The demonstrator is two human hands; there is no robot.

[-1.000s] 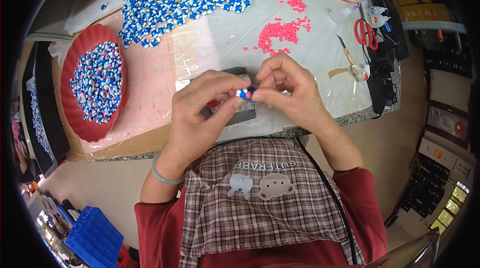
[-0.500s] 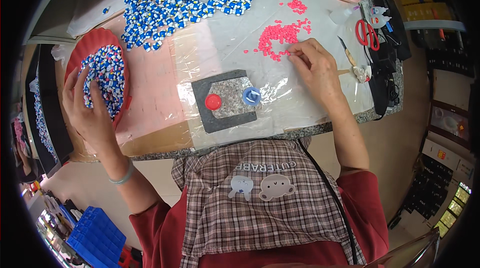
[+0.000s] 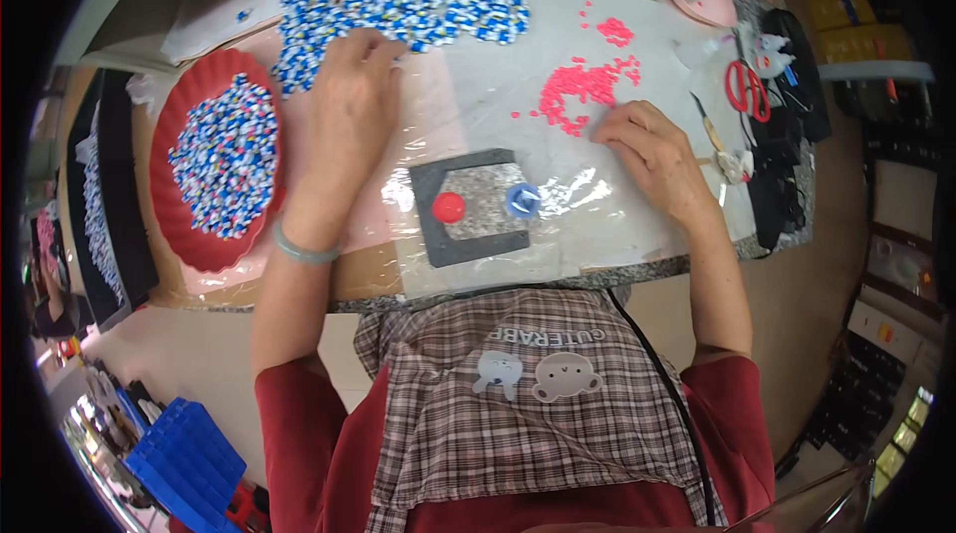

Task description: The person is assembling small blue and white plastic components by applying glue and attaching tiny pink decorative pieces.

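Note:
My left hand [image 3: 354, 100] hangs over the near side of a spread of small blue-and-white pieces [image 3: 448, 15], its fingers curled together. Whatever it may hold is too small or hidden to make out. Just below a scatter of small pink pieces [image 3: 588, 83] is my right hand [image 3: 655, 150], thumb and fingertips pinched together; nothing can be made out between them. A red fluted bowl [image 3: 199, 252] on the left contains many blue, white and pink pieces. Between my hands lies a dark grey U-shaped frame [image 3: 430, 224], with a red round cap [image 3: 449, 207] and a blue round cap [image 3: 523, 201].
Red-handled scissors [image 3: 747, 92], a craft knife [image 3: 705, 120] and small bottles [image 3: 769, 55] lie at the right. A pink dish [image 3: 705, 5] stands at the far right. Clear plastic sheeting covers the worktop. A blue crate [image 3: 187, 463] is on the floor at lower left.
My left hand has left the red bowl and moved right, toward the blue-and-white pieces. My right hand has drawn slightly away from the pink pieces. The whole view has shifted a little.

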